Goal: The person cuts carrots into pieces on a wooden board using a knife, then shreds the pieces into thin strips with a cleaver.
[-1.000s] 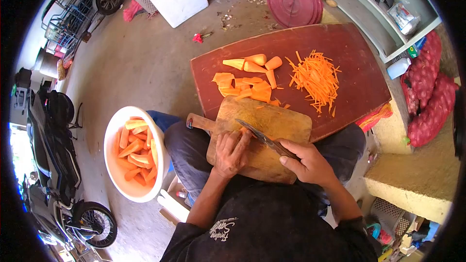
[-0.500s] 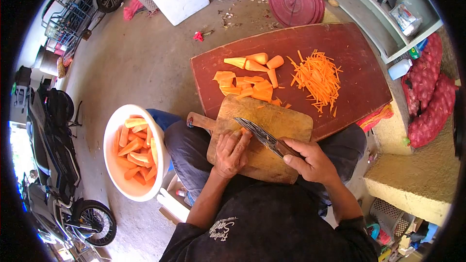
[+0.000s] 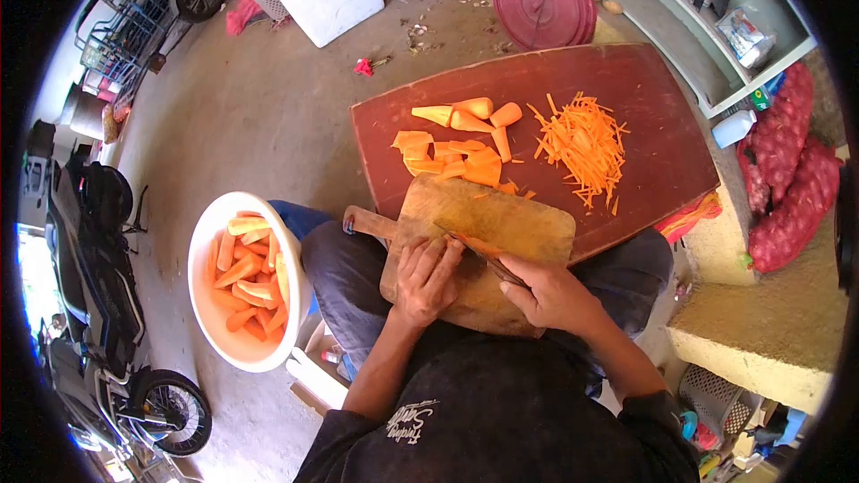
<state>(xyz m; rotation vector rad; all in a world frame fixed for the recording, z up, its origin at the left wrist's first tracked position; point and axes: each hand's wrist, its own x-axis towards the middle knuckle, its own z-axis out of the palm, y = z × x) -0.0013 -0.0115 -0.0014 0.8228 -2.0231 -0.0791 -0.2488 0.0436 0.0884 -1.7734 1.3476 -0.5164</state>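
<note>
Watching remotely, I see the right hand [image 3: 548, 293] closed tight on the knife [image 3: 492, 261] handle, blade edge-down across a carrot piece [image 3: 472, 242] on the wooden board [image 3: 523, 215]. The left hand [image 3: 428, 279], fingers curled, pins that piece just beside the blade. Beyond, carrot slabs [image 3: 452, 159] and shreds [image 3: 582, 139] lie on the red table [image 3: 644, 89]; a white bowl [image 3: 204, 304] of carrots sits to the left.

The cutting board [image 3: 510, 215] is recorded as bare, matt wood. The knife [image 3: 488, 258] blade is noted as dull metal. The far table [image 3: 644, 89] is logged as worn red-brown wood, the left bowl [image 3: 204, 241] as glossy white plastic, and the floor [image 3: 259, 116] as rough concrete.
</note>
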